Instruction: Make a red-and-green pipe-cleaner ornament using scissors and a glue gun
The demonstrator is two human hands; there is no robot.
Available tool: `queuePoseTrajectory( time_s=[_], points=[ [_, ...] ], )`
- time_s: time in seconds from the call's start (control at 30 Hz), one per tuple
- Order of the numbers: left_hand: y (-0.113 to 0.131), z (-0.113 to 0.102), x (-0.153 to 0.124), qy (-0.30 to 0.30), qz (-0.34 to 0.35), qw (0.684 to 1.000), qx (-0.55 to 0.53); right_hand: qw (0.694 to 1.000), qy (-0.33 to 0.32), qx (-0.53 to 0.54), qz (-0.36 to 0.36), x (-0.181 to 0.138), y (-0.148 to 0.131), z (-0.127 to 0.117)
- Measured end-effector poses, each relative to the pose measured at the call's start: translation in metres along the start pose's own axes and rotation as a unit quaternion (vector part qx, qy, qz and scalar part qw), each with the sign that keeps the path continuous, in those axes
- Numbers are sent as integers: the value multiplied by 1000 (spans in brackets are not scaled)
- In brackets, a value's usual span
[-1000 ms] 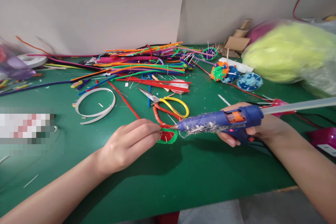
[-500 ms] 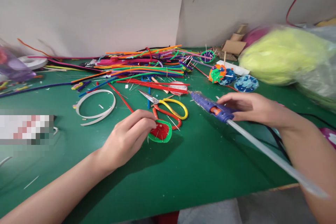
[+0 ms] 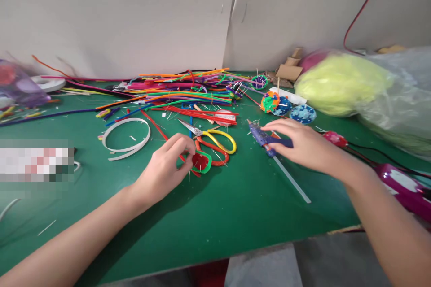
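Note:
My left hand [image 3: 170, 166] is closed in a pinch on a red oval piece with a green rim [image 3: 202, 163]; thin white strands stick out from it. A bit of red stem shows beside the fingertips. Just behind lie scissors [image 3: 220, 141] with one yellow and one orange handle, blades partly apart. On the right, a blue hot glue gun [image 3: 261, 135] lies on the green table, a long clear glue stick [image 3: 291, 179] coming out of its back. My right hand [image 3: 296, 141] is over its handle, fingers stretched and apart, not wrapped round it.
Colourful pipe cleaners [image 3: 182, 94] are heaped along the wall. A white strip coil [image 3: 126, 136] lies left. Orange-green and blue decorated rounds [image 3: 303, 113] sit back right, before a bag of yellow material [image 3: 340, 83]. A purple device [image 3: 400, 188] with cables is at far right.
The glue gun has come down onto the table from my right hand, whose fingers have spread. My left hand still pinches the red and green piece, now tilted slightly differently. The view has shifted.

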State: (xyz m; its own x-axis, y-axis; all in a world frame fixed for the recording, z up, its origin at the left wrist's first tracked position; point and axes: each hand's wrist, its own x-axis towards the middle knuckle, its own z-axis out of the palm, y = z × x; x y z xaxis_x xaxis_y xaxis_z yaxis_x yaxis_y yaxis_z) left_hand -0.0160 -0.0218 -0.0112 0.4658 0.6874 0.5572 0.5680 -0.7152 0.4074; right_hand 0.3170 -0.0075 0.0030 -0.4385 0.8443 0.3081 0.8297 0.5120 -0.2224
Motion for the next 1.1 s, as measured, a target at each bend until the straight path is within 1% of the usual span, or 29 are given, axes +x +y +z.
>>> queuePoseTrajectory(
  time_s=[0.03, 0.1, 0.17, 0.23, 0.3, 0.37, 0.4, 0.43, 0.47, 0.5, 0.53, 0.57, 0.6, 0.63, 0.67, 0.7, 0.77, 0.83, 0.97, 1.1],
  points=[
    [-1, 1, 0, -3, -9, 1000, -8, 1000, 2, 3, -26, 3, -16, 3],
    [-3, 1, -1, -12, -24, 999, -19, 991, -16, -5, -131, 12, -45, 12],
    [-6, 2, 0, -24, -35, 999, -25, 970, -28, -65, -233, 24, -65, 21],
    [-8, 1, 1, -29, -46, 998, -36, 945, -14, -119, -305, 36, -74, 29],
    [-9, 1, 2, -24, -61, 996, -53, 920, -14, -149, -362, 47, -74, 35],
    [-10, 1, 3, -17, -74, 995, -66, 901, -21, -157, -403, 54, -71, 37],
    [-11, 1, 3, -14, -78, 994, -68, 899, -24, -145, -413, 56, -71, 36],
    [-11, 1, 3, -12, -81, 994, -69, 903, -22, -118, -413, 57, -70, 35],
    [-11, 1, 2, -11, -81, 994, -69, 914, -10, -73, -398, 58, -71, 34],
    [-11, 1, 2, -10, -80, 994, -71, 931, 13, -12, -365, 58, -72, 32],
    [-10, 1, 1, -11, -80, 994, -72, 947, 41, 60, -314, 58, -75, 31],
    [-9, 1, 1, -12, -80, 994, -72, 956, 80, 140, -245, 57, -77, 30],
    [-9, 1, 0, -14, -81, 994, -70, 957, 106, 213, -164, 56, -81, 29],
    [-8, 1, 0, -15, -84, 994, -67, 949, 115, 277, -97, 55, -84, 30],
    [-7, 1, -1, -15, -88, 994, -64, 934, 126, 330, -56, 55, -88, 31],
    [-7, 2, -1, -14, -93, 994, -64, 923, 121, 365, -31, 54, -91, 33],
    [-5, 3, -2, -8, -103, 992, -71, 916, 103, 388, -11, 52, -96, 37],
    [-4, 4, -2, -3, -115, 989, -89, 921, 89, 379, -14, 49, -100, 42],
    [1, 6, -2, -3, -131, 983, -130, 932, 98, 348, -33, 47, -101, 47],
    [4, 7, -2, 4, -133, 983, -130, 937, 110, 327, -55, 47, -99, 52]
  ],
)
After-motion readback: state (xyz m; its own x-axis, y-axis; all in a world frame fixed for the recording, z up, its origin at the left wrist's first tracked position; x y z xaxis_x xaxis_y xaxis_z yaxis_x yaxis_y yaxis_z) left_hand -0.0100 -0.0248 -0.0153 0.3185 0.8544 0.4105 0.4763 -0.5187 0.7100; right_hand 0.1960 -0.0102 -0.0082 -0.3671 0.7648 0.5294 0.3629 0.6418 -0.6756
